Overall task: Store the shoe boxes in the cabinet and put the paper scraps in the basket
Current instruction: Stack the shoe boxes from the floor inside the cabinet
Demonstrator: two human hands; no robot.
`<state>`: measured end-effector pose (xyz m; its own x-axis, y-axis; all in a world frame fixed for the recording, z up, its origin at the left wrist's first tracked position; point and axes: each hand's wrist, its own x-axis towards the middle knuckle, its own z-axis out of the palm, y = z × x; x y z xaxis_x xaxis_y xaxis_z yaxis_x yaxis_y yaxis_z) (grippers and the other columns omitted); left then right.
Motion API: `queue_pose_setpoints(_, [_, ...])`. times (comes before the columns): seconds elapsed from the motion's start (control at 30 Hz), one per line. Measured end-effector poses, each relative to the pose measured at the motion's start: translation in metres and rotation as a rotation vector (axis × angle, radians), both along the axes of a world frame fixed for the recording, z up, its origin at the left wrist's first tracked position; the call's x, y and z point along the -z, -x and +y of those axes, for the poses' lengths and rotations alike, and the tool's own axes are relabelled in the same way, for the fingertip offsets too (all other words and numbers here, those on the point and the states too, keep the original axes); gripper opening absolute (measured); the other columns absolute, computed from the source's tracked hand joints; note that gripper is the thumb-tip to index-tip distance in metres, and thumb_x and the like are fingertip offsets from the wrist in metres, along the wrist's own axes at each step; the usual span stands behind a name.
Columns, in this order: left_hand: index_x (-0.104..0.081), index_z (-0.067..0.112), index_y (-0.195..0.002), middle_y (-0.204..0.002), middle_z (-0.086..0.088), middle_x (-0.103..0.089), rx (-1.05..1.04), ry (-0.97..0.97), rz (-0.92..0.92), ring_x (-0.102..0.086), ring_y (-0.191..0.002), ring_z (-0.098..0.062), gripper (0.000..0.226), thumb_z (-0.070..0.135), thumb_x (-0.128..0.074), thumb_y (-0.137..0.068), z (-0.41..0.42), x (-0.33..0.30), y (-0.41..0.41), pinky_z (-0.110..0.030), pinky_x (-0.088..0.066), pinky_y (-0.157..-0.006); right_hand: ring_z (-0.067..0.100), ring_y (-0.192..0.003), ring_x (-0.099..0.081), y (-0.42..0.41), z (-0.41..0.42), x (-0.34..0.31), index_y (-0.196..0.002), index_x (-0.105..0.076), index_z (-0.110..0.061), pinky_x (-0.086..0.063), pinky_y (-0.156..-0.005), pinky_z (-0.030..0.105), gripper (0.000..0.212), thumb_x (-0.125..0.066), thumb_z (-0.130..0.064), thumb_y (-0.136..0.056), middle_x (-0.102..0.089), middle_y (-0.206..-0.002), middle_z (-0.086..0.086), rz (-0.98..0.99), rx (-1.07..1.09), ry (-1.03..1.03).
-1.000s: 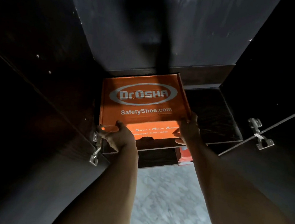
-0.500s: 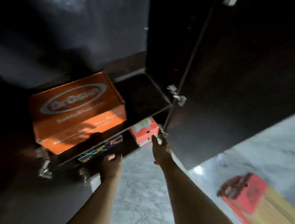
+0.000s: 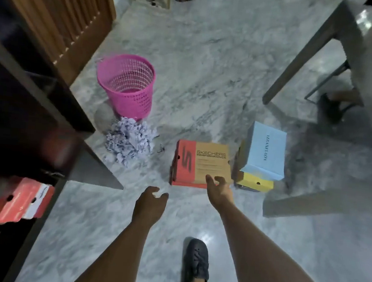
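A red and tan Skechers shoe box (image 3: pixel 202 162) lies flat on the marble floor. Right of it a light blue box (image 3: pixel 264 151) rests tilted on a yellow box (image 3: pixel 254 183). My right hand (image 3: pixel 219 188) reaches over the Skechers box's near edge, fingers loosely spread, holding nothing. My left hand (image 3: pixel 150 205) hangs lower and to the left over bare floor, empty with relaxed fingers. A heap of crumpled paper scraps (image 3: pixel 130 141) sits on the floor in front of the pink mesh basket (image 3: pixel 125 86). The dark cabinet (image 3: pixel 25 113) stands at the left, with a red shoe box (image 3: pixel 11 199) on a lower shelf.
An open cabinet door (image 3: pixel 95 169) juts out over the floor between the cabinet and the scraps. A table with grey legs (image 3: pixel 300 61) stands at the right. A wooden slatted panel (image 3: pixel 63 13) is at the back left. My dark shoe (image 3: pixel 197 261) is on the floor below.
Both hands let go of the orange box, left inside the cabinet. The view swung right and down to the floor, and both hands now reach toward the Skechers box.
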<state>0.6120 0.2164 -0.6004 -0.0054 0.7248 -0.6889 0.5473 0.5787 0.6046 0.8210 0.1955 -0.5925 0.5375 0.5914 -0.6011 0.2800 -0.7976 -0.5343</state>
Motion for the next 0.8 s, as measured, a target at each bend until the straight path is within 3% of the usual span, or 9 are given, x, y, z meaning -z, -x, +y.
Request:
queue_pose_setpoints(0.07, [-0.054,0.02,-0.136,-0.14,-0.007,-0.058,0.033,0.026,0.038,-0.059,-0.122,-0.027,0.048,0.041,-0.063,-0.093,0.019,0.029,-0.038,-0.031,-0.047,-0.092,0.036,-0.137,-0.048,-0.048,0.01,0.022,-0.146,-0.046,-0.012,-0.038,-0.11,0.038,0.058,-0.048,-0.049,-0.103,-0.052,-0.149,0.016,0.005,0.038,0.028])
queue_pose_setpoints(0.2, [-0.051,0.018,-0.138,-0.136,-0.013,-0.059,0.026,0.073,0.089,-0.061,-0.096,-0.025,0.049,0.037,-0.063,-0.094,0.059,0.092,-0.09,-0.03,-0.048,-0.078,0.035,-0.14,-0.046,-0.118,0.039,0.078,-0.149,-0.045,-0.012,-0.037,-0.111,0.036,0.06,-0.053,-0.047,-0.101,-0.051,-0.151,0.015,0.013,0.076,0.082])
queue_pose_setpoints(0.3, [-0.05,0.015,-0.133,-0.135,-0.016,-0.059,0.037,0.085,0.142,-0.058,-0.093,-0.028,0.044,0.033,-0.063,-0.095,0.092,0.151,-0.12,-0.034,-0.05,-0.076,0.035,-0.142,-0.045,-0.155,0.067,0.135,-0.153,-0.038,-0.01,-0.037,-0.111,0.036,0.065,-0.056,-0.043,-0.1,-0.047,-0.155,0.015,0.045,0.072,0.116])
queue_pose_setpoints(0.37, [-0.037,0.016,-0.149,-0.145,-0.016,-0.051,0.035,0.072,0.18,-0.059,-0.098,-0.028,0.065,0.036,-0.065,-0.094,0.115,0.188,-0.133,-0.033,-0.05,-0.071,0.034,-0.14,-0.047,-0.172,0.083,0.173,-0.153,-0.038,-0.011,-0.039,-0.11,0.038,0.067,-0.06,-0.041,-0.098,-0.048,-0.153,0.014,0.059,0.097,0.112])
queue_pose_setpoints(0.47, [-0.022,0.017,-0.158,-0.158,-0.014,-0.038,-0.026,0.025,0.196,-0.052,-0.132,-0.034,0.082,0.039,-0.067,-0.092,0.147,0.243,-0.144,-0.042,-0.05,-0.1,0.032,-0.136,-0.05,-0.189,0.105,0.23,-0.154,-0.039,-0.012,-0.042,-0.104,0.036,0.068,-0.064,-0.038,-0.096,-0.049,-0.152,0.012,0.078,0.129,0.116])
queue_pose_setpoints(0.53, [-0.024,0.02,-0.157,-0.158,-0.011,-0.04,-0.065,0.03,0.17,-0.047,-0.139,-0.033,0.08,0.045,-0.063,-0.093,0.16,0.276,-0.147,-0.045,-0.043,-0.11,0.026,-0.121,-0.055,-0.195,0.113,0.263,-0.154,-0.038,-0.013,-0.041,-0.088,0.029,0.066,-0.063,-0.032,-0.097,-0.053,-0.147,0.011,0.097,0.127,0.113])
queue_pose_setpoints(0.6, [-0.037,0.022,-0.151,-0.144,-0.011,-0.055,-0.074,0.041,0.103,-0.056,-0.129,-0.034,0.067,0.053,-0.057,-0.094,0.163,0.303,-0.15,-0.048,-0.046,-0.107,0.021,-0.105,-0.053,-0.195,0.113,0.291,-0.154,-0.036,-0.016,-0.04,-0.083,0.028,0.065,-0.063,-0.029,-0.097,-0.058,-0.135,0.006,0.12,0.128,0.098])
queue_pose_setpoints(0.7, [-0.046,0.024,-0.144,-0.131,-0.005,-0.061,-0.143,0.009,0.062,-0.06,-0.118,-0.03,0.058,0.059,-0.046,-0.098,0.156,0.325,-0.153,-0.049,-0.048,-0.103,0.019,-0.107,-0.057,-0.19,0.101,0.32,-0.151,-0.038,-0.024,-0.051,-0.087,0.033,0.064,-0.067,-0.032,-0.095,-0.055,-0.113,-0.013,0.164,0.164,0.01])
queue_pose_setpoints(0.8, [-0.05,0.023,-0.142,-0.132,-0.007,-0.061,-0.197,-0.011,0.07,-0.06,-0.117,-0.03,0.058,0.061,-0.042,-0.099,0.147,0.325,-0.152,-0.049,-0.048,-0.103,0.012,-0.107,-0.064,-0.192,0.09,0.323,-0.146,-0.047,-0.026,-0.053,-0.079,0.021,0.06,-0.073,-0.034,-0.092,-0.063,-0.122,-0.009,0.213,0.212,-0.071])
